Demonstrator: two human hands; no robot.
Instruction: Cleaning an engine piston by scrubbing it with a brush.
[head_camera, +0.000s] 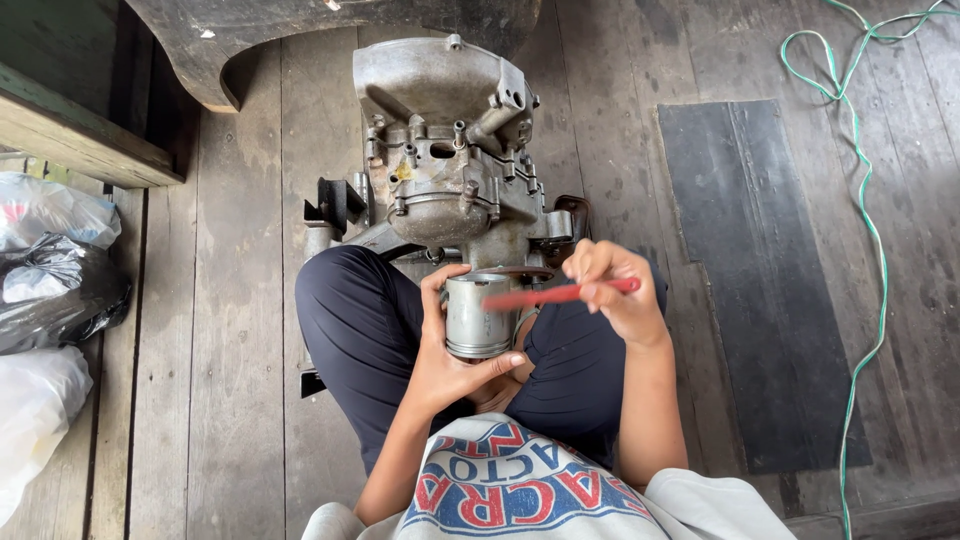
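Worn wooden floor planks (240, 300) carry a grey engine casing (445, 150), the landmark here. Just in front of the casing, above the person's lap, the left hand (450, 355) holds a metal piston (478, 315) upright, fingers wrapped around its wall. The right hand (615, 290), to the piston's right, pinches a red brush handle (560, 294), its tip blurred over the piston's open top. Judged good practice: keep the piston steady and upright, and use short, light strokes. Green cord (860, 200) lies well right of the casing.
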